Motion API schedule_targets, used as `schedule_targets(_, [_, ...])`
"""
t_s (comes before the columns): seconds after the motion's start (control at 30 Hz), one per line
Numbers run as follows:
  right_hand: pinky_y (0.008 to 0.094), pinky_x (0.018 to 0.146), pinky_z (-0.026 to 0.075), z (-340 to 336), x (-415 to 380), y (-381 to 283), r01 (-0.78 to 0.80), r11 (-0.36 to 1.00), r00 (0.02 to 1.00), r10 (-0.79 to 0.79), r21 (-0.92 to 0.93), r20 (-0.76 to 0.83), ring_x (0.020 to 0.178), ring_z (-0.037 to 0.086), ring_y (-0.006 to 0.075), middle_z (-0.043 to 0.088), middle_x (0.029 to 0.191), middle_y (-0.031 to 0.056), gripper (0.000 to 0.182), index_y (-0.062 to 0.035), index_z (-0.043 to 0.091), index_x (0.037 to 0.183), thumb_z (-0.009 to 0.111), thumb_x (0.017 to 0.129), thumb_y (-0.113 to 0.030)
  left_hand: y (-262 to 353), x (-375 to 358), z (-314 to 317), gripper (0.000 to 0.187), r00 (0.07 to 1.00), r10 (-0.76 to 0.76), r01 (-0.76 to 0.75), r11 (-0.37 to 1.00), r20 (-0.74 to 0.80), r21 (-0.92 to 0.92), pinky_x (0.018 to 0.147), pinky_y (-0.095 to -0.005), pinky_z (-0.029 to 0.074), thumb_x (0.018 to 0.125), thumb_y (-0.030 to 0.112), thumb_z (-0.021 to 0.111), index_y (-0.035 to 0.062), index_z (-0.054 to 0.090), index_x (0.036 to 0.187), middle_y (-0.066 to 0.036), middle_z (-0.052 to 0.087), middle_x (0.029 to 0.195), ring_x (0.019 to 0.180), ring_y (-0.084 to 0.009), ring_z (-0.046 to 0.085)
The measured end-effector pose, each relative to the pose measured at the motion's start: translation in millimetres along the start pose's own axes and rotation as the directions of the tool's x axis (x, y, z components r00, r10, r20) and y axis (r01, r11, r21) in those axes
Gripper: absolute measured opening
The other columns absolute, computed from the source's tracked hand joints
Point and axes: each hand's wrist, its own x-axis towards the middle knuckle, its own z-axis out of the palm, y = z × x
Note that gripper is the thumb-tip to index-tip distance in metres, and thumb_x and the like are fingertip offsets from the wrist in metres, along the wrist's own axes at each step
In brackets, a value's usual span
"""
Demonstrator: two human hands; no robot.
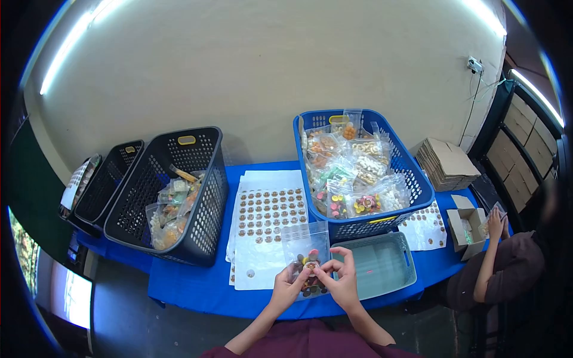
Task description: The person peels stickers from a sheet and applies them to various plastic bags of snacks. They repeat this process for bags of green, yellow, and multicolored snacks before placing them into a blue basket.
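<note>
A clear zip bag [305,236] of colourful round pieces is between my hands above the table's front edge. My left hand [287,290] is closed on the bag's left side, its thumb at a small round sticker [311,267] on the bag's front. My right hand [338,283] pinches the sticker's right edge with thumb and a finger, its other fingers curled above. Just behind the bag, sheets of round brown stickers [268,209] lie on the table. One lone sticker [250,273] sits low on the pale lower part of the top sheet.
A blue basket [418,200] full of filled bags stands behind a grey-green tray [382,286]. Dark baskets [206,209] are at left. Flat cardboard [447,161], another sticker sheet [422,230] and an open carton [458,222] lie right. A co-worker [507,268] handles a small bag.
</note>
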Motion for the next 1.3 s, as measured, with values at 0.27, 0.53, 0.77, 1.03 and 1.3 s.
schedule_targets(0.27, [0.0169,0.058,0.037,-3,1,-3,-0.027,0.99,0.997,0.015,0.142,0.082,0.059,0.048,0.0051,0.057,0.069,0.0051,0.048,-0.0002,0.031,0.109,0.062,0.072,0.0,-1,-5,-12,0.032,0.998,-0.07,0.07,0.997,0.003,-0.035,0.065,-0.0198,0.046,0.086,0.02,0.049,-0.0039,0.045,0.107,-0.007,0.056,0.091,0.077,-0.0084,0.055])
schedule_targets(0.53, [0.0159,0.056,0.037,-8,-7,-4,0.014,1.0,1.0,-0.014,0.022,0.001,0.058,0.047,0.0046,0.056,0.068,0.0041,0.051,-0.0016,0.03,0.109,0.063,0.071,0.001,0,-5,2,0.028,1.0,0.002,-0.003,0.998,0.024,0.07,0.064,-0.0198,0.046,0.084,0.015,0.053,-0.0038,0.049,0.104,-0.006,0.057,0.09,0.076,-0.0074,0.055])
schedule_targets(0.77, [0.0168,0.056,0.037,-4,-7,0,0.002,0.996,1.0,-0.001,-0.084,0.018,0.057,0.046,0.0048,0.053,0.063,0.0023,0.051,-0.0027,0.031,0.108,0.064,0.069,0.0,-13,-9,0,0.024,0.999,0.016,-0.014,0.998,-0.052,0.054,0.063,-0.0209,0.05,0.084,0.014,0.051,-0.0023,0.05,0.103,-0.007,0.057,0.092,0.077,-0.0101,0.057])
schedule_targets(1.03, [0.0227,0.061,0.044,-7,2,0,0.041,0.977,0.999,-0.035,-0.209,0.032,0.075,0.051,0.011,0.054,0.089,0.0101,0.063,-0.003,0.027,0.115,0.069,0.068,-0.006,-3,-15,-8,0.026,0.997,-0.02,0.018,0.999,-0.074,-0.032,0.062,-0.0204,0.049,0.085,0.014,0.051,-0.0005,0.049,0.106,-0.006,0.058,0.092,0.075,-0.0093,0.057])
schedule_targets(1.3, [0.0217,0.062,0.048,15,7,27,-0.188,0.933,0.964,0.116,0.307,0.238,0.076,0.056,0.0105,0.058,0.09,0.008,0.024,0.0014,0.051,0.1,0.058,0.078,-0.006,3,-16,-13,0.031,0.999,-0.003,0.006,0.999,-0.045,0.049,0.064,-0.0181,0.044,0.083,0.01,0.052,-0.0019,0.047,0.112,-0.004,0.057,0.093,0.077,-0.007,0.055])
